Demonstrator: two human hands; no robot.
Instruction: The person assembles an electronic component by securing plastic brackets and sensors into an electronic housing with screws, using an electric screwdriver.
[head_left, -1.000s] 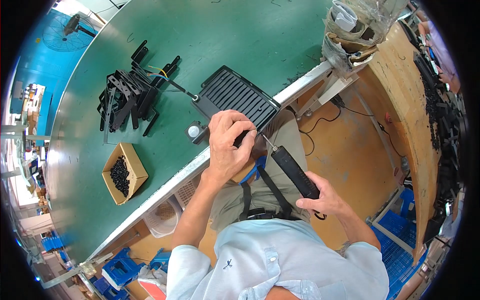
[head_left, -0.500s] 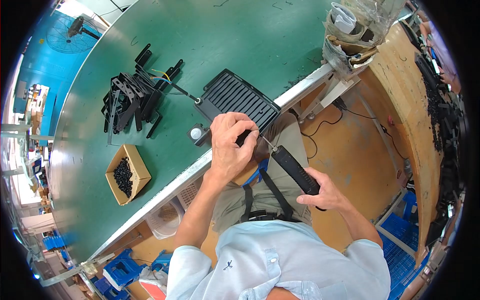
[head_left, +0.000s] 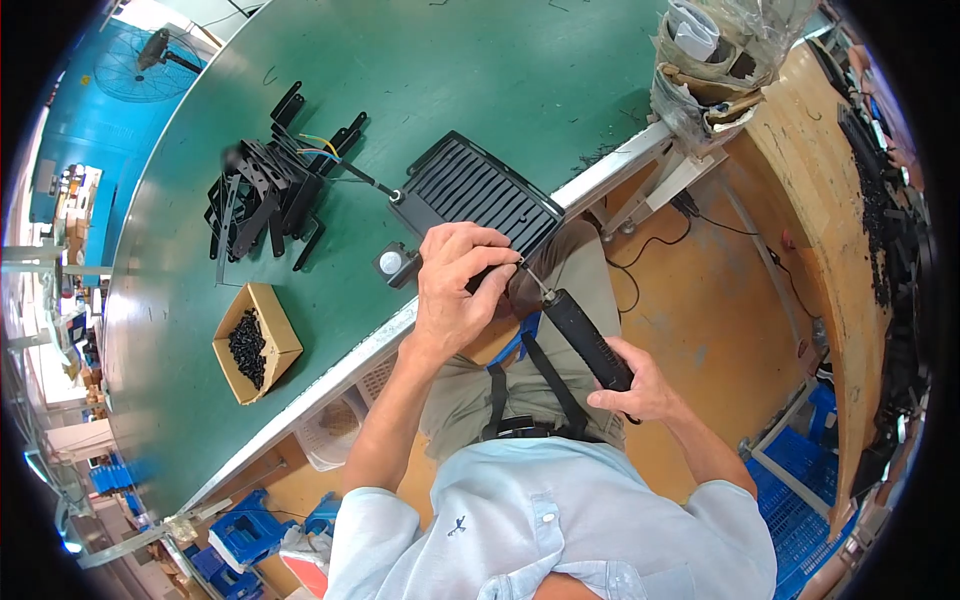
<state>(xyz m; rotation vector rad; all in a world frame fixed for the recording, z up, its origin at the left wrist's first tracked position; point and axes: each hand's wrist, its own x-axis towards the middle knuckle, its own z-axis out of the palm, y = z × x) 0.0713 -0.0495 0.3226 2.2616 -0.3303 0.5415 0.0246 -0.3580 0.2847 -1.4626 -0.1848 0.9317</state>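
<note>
A small cardboard box (head_left: 250,342) of dark screws sits far left on the table, with a heap of black brackets (head_left: 265,195) beyond it. Right of those, a round white-eyed sensor (head_left: 392,264) lies just beside the ribbed black housing (head_left: 485,195), which rests flat at the table's near edge, its corner overhanging toward the lap. The left hand (head_left: 455,290) covers that near corner, fingers curled together and pinched at the rim where the bit meets it. Whether a screw sits between them cannot be told. The housing looks like stiff cast metal, fairly heavy and not fragile. The ribs give good purchase, so the rim or corner is the place to grip. The right hand (head_left: 635,385) is wrapped shut around the lower end of the black driver (head_left: 590,342), a rigid, slim tool that is best held low on the handle. The green table (head_left: 420,80) is smooth, probably slippery under a pushed part. A fan (head_left: 140,62) stands far left, blue crates (head_left: 790,500) on the orange floor (head_left: 690,290).
</note>
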